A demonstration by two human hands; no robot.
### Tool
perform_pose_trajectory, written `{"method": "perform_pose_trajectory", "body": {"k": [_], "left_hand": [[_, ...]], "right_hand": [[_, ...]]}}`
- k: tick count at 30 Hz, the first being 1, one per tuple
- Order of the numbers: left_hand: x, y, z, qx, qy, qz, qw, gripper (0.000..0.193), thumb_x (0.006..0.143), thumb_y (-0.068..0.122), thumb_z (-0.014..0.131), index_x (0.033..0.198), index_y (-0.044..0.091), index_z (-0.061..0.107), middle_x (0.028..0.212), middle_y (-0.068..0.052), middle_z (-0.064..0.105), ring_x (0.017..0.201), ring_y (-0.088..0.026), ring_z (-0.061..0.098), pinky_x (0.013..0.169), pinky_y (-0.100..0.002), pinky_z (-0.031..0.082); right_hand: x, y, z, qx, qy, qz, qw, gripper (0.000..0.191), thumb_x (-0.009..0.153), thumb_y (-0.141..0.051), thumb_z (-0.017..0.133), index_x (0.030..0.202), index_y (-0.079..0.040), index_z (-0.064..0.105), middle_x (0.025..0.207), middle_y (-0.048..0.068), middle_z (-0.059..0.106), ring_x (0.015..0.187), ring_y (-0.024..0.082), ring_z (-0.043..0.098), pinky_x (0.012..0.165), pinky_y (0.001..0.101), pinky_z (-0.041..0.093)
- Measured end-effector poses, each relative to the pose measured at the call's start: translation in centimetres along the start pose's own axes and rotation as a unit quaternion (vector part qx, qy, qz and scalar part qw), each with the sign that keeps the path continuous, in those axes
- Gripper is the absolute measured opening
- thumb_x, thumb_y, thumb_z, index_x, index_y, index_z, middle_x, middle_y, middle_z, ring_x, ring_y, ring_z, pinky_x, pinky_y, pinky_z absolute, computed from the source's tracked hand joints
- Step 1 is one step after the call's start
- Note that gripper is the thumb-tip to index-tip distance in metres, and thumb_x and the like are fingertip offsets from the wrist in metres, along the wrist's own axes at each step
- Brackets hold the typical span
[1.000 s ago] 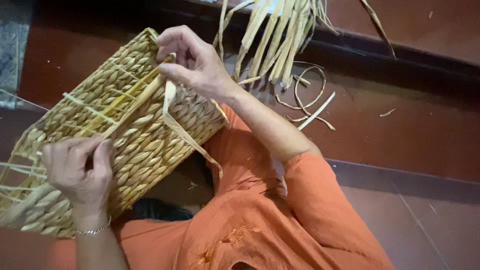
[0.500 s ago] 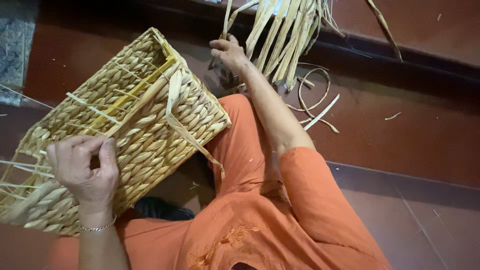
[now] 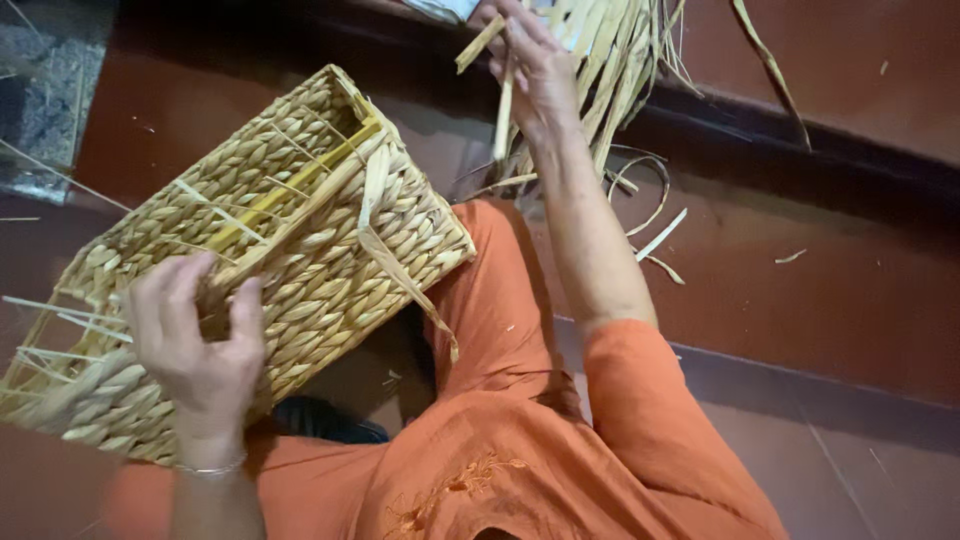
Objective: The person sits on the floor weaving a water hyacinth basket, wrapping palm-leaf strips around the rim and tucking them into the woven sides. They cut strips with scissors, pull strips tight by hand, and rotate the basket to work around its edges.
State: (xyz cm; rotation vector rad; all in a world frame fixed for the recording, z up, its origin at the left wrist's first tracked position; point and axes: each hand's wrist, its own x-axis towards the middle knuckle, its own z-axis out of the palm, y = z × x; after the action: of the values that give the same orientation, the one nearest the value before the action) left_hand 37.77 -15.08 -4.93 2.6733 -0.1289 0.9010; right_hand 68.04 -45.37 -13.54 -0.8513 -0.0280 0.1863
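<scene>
A rectangular woven straw basket (image 3: 300, 250) rests tilted on my lap, its braided side facing up. My left hand (image 3: 195, 345) grips the basket's near edge, fingers curled over the weave. A loose flat strand (image 3: 400, 270) hangs from the basket's upper corner down its side. My right hand (image 3: 535, 65) is stretched out to the pile of dried straw strips (image 3: 620, 60) at the top, fingers closed around a few pale strips. I wear orange clothing (image 3: 520, 430).
The floor is red-brown tile (image 3: 860, 260) with a dark step edge (image 3: 800, 150) running across. Scattered straw scraps (image 3: 655, 240) lie by my knee. Loose stiff stakes (image 3: 50, 310) stick out of the basket's left end.
My right hand left the basket's top corner and reached up and right into the straw pile, closing on strips. The left hand kept its hold on the basket.
</scene>
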Motion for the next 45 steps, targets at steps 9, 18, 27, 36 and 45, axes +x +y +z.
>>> {"method": "perform_pose_trajectory", "body": {"k": [9,18,27,36,45], "left_hand": [[4.5,6.7,3.2,-0.186,-0.031,0.103,0.977,0.058,0.094,0.0,0.08,0.145,0.0,0.051,0.124,-0.016,0.061,0.112,-0.032,0.057,0.1,-0.047,0.045],[7.2,8.3,6.3,-0.22,-0.067,0.108,0.967,0.054,0.088,0.003,0.081,0.137,0.002,0.059,0.118,-0.008,0.064,0.11,-0.025,0.056,0.098,-0.04,0.04],[6.6,8.4,5.2,-0.184,-0.024,0.163,0.969,0.04,0.086,0.005,0.082,0.123,0.006,0.068,0.11,-0.002,0.066,0.108,-0.022,0.06,0.097,-0.042,0.036],[6.6,8.2,3.6,-0.215,-0.039,0.229,0.949,0.026,0.09,-0.001,0.076,0.115,0.004,0.071,0.103,-0.002,0.068,0.1,-0.02,0.062,0.098,-0.039,0.042],[6.9,8.0,3.4,-0.212,-0.096,0.264,0.936,0.033,0.085,0.006,0.078,0.117,0.0,0.071,0.097,-0.009,0.063,0.096,-0.026,0.06,0.091,-0.042,0.047]], "right_hand": [[-7.5,1.9,2.3,0.008,-0.046,0.068,0.997,0.039,0.102,-0.009,0.069,0.138,0.002,0.061,0.12,0.018,0.074,0.075,0.008,0.065,0.061,0.0176,0.05],[-10.3,4.0,5.8,0.047,-0.038,0.068,0.996,0.034,0.109,-0.021,0.059,0.138,-0.002,0.062,0.112,0.014,0.074,0.079,0.009,0.065,0.067,0.0204,0.052],[-11.6,4.9,9.2,0.058,0.034,0.075,0.995,0.034,0.109,-0.026,0.052,0.136,-0.005,0.056,0.089,0.003,0.067,0.063,0.007,0.057,0.052,0.0224,0.045],[-10.3,5.3,8.9,0.024,0.052,0.091,0.994,0.036,0.108,-0.034,0.047,0.136,-0.011,0.052,0.079,0.0,0.059,0.048,0.008,0.045,0.04,0.0235,0.032],[-11.0,7.7,9.1,-0.043,-0.028,0.028,0.998,0.036,0.114,-0.036,0.049,0.136,-0.008,0.054,0.078,0.002,0.058,0.055,0.009,0.044,0.049,0.0252,0.033]]}}
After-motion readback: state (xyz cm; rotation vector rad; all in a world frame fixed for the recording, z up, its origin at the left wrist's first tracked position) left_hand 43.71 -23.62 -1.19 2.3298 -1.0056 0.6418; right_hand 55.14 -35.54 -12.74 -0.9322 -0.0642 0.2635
